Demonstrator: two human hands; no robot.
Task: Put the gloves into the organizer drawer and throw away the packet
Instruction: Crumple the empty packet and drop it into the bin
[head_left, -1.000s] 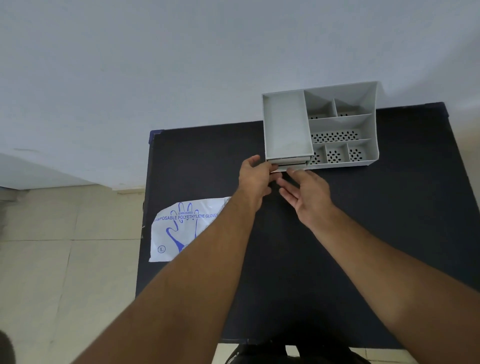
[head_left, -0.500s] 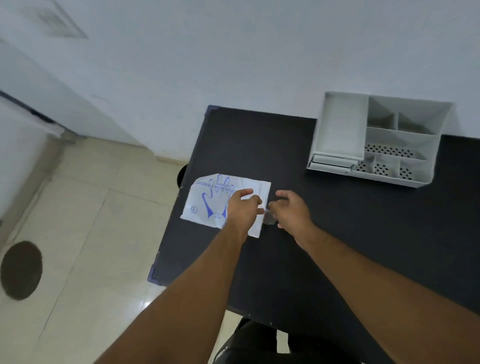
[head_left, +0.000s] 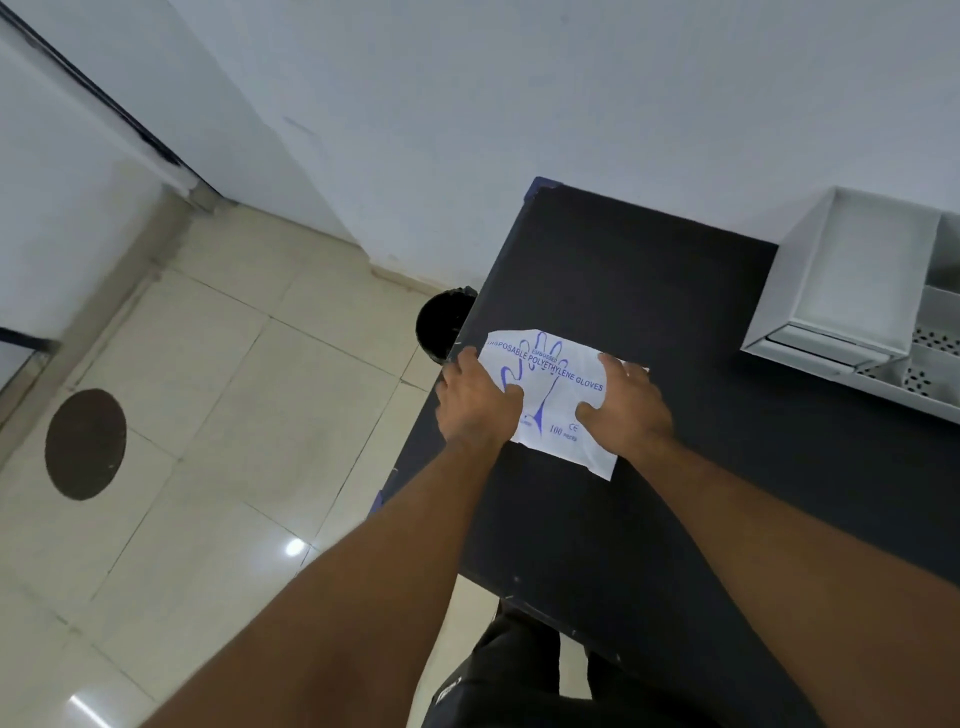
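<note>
The white glove packet (head_left: 550, 384), printed in blue with "disposable polyethylene gloves", lies flat near the left edge of the black table (head_left: 675, 530). My left hand (head_left: 475, 405) grips its left side at the table edge. My right hand (head_left: 628, 410) lies on its right side with fingers spread over the plastic. The grey organizer (head_left: 792, 283) stands at the far right of the table, its drawer front (head_left: 826, 349) nearly flush at the bottom. No loose gloves are in sight.
A black bin (head_left: 441, 322) stands on the tiled floor just left of the table, partly hidden by its edge. A dark round disc (head_left: 85, 444) marks the floor further left. A white wall runs behind the table.
Both hands left the organizer's drawer front and moved left to the packet, now resting on its two sides. My view swung left and down, bringing the bin and floor in.
</note>
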